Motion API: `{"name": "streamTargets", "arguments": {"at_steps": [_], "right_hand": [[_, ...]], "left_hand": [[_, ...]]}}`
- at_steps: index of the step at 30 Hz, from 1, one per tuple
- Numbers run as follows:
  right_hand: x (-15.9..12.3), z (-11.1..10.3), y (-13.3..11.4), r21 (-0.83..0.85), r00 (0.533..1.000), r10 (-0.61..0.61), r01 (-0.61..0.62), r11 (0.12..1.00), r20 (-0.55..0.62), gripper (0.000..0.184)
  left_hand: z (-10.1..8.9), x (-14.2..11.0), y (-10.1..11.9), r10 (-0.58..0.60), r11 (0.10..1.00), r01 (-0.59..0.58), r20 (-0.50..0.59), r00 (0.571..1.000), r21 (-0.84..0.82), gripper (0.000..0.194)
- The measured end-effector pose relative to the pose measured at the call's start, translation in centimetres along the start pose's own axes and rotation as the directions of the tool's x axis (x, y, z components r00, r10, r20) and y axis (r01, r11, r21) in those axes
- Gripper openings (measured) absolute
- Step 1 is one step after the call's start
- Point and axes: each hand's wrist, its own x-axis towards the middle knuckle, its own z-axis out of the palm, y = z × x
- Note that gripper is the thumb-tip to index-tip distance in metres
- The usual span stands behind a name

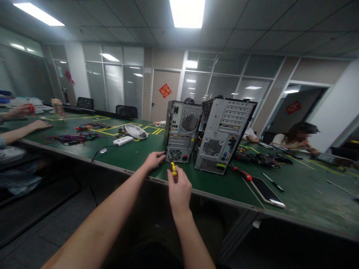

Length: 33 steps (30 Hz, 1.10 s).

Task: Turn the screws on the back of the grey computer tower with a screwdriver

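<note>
In my right hand (181, 188) is a yellow-and-black screwdriver (174, 169), the fingers closed round its handle. Its front end points at the lower back panel of the smaller computer tower (179, 140), close to the power supply fan. Whether the tip touches a screw is too small to tell. My left hand (155, 160) lies low beside that tower's left edge, fingers stretched toward the case and their tips at its corner. A larger computer tower (214, 145) stands upright just to the right, its back panel also facing me.
On the green table (148, 179) lie a red-and-black screwdriver (243, 173), a phone (267, 191) and a thin tool (273, 182) at right. Cable bundles (260, 158), a white power strip (123, 141), a white round basket (136, 130) and coloured wires (75, 138) lie farther off. Other people sit around.
</note>
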Motion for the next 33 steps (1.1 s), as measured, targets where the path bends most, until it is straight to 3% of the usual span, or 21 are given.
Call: {"name": "streamTargets", "arguments": {"at_steps": [4,11,16,33], "right_hand": [[0.2,0.1,0.1,0.011,0.999,0.036,-0.036,0.999,-0.009,0.033],[-0.1,-0.1,-0.1,-0.035,0.998,-0.064,0.065,0.997,0.019,0.033],[-0.3,-0.4,-0.3,-0.087,0.999,-0.046,0.046,0.995,0.005,0.032],[-0.1,-0.9,-0.5,0.108,0.994,-0.079,0.086,0.990,-0.071,0.032]], "left_hand": [[0.0,0.0,-0.1,-0.003,1.000,0.003,-0.002,1.000,0.015,0.051],[0.0,0.0,0.0,0.003,1.000,-0.003,-0.007,1.000,0.020,0.051],[0.0,0.1,-0.1,0.003,1.000,-0.003,-0.005,1.000,0.026,0.051],[0.2,0.3,-0.5,0.015,0.999,-0.015,0.005,1.000,0.036,0.051]]}}
